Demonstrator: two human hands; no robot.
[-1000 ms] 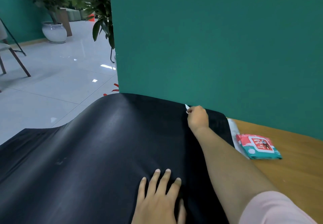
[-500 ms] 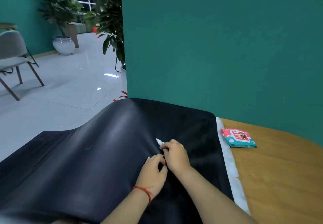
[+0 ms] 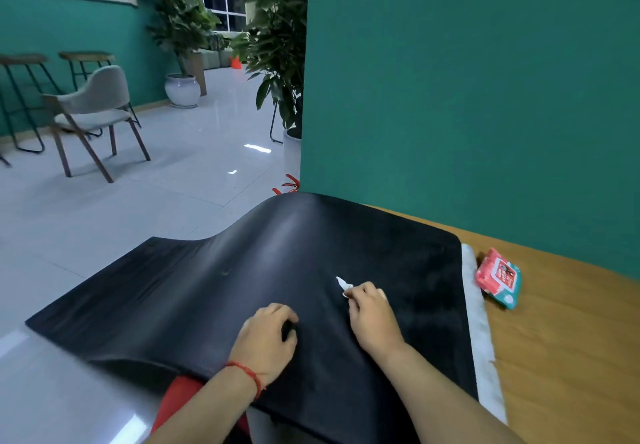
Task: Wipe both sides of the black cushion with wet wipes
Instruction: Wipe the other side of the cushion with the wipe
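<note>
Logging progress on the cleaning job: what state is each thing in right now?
cushion: humped, spread over the table, left part overhanging.
wipe: bunched, pressed on the cushion.
right hand: grips the wipe.
left hand: curled, seems to pinch the cushion.
pack: lying on the table, apart from the cushion, untouched.

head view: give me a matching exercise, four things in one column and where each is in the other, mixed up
1 wet wipe
2 wipes pack
3 black cushion
4 grey chair

a on the tiled floor
b pinched in the right hand
c on bare wood, right of the cushion
d beneath the left hand

Pairs: 1-b, 2-c, 3-d, 4-a
</note>
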